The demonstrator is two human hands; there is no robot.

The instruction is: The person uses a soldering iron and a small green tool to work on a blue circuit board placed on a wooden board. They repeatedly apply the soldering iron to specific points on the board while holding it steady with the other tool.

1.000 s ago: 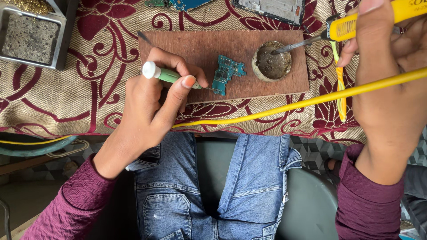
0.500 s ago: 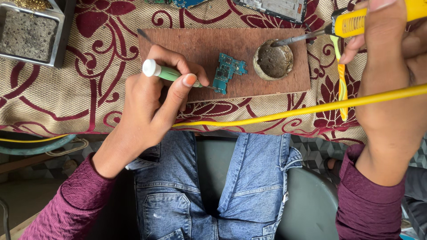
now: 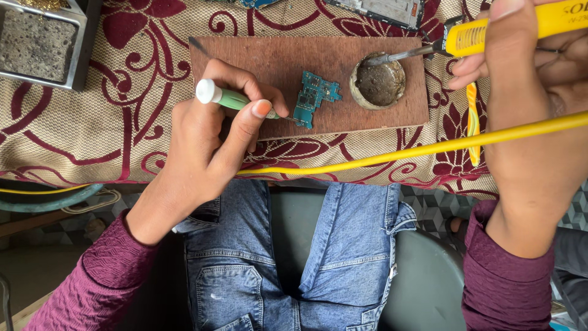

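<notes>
On the brown wooden board (image 3: 269,55) that lies on the patterned cloth (image 3: 92,129), the small teal circuit board (image 3: 313,97) sits near the middle, just left of the round tin (image 3: 380,81). My left hand (image 3: 211,144) is closed around a green-handled tool with a white cap (image 3: 222,97), pen-fashion, and its thin tip reaches the lower left edge of the circuit board — pinning or prodding it, I cannot tell which. My right hand (image 3: 530,116) is wrapped around the yellow soldering iron (image 3: 490,34) at the board's right edge, and the iron's metal tip (image 3: 392,57) rests at the rim of the tin, not on the circuit board. So I judge the work on the board itself is not in hand at this instant: the iron is at the tin, and any joint on the teal board is still to be touched. I see no fresh solder or loose parts clearly enough to say what is finished. The tin holds a dark, greyish-brown paste, smeared and well dug into — flux, by the look. At the cloth's far left corner a square metal tray (image 3: 79,46) holds a grey, pitted sponge. The iron's yellow cord (image 3: 398,154) runs across the cloth's near edge above my jeans (image 3: 288,257).
</notes>
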